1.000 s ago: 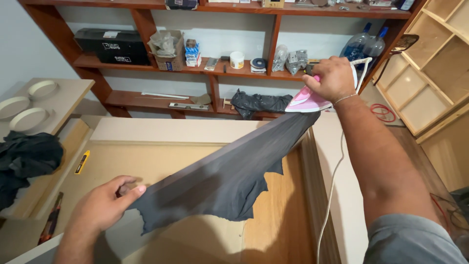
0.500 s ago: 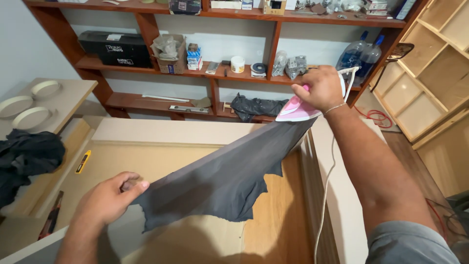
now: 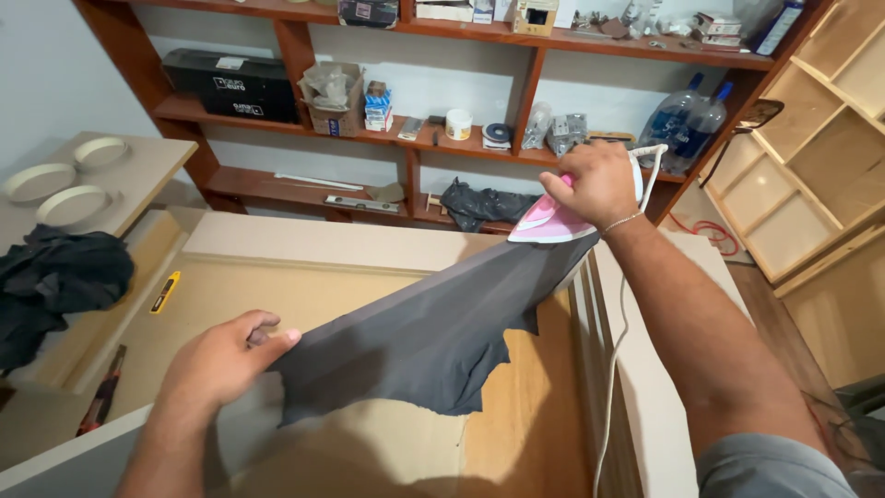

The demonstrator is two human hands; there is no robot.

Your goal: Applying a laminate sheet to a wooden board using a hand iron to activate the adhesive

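Two hands unchanged, left hand (image 3: pixel 221 361) grip pinching grey cloth (image 3: pixel 429 332), right hand (image 3: pixel 595 184) gripping lowered pink iron (image 3: pixel 546 226)

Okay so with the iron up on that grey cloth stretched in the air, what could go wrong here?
1. The pink iron in the right hand presses the grey cloth with nothing under it; the cloth could slip from the left hand.
2. The white cord hangs along the forearm and might snag.
3. If the iron is hot, the nearby fingers risk a burn.
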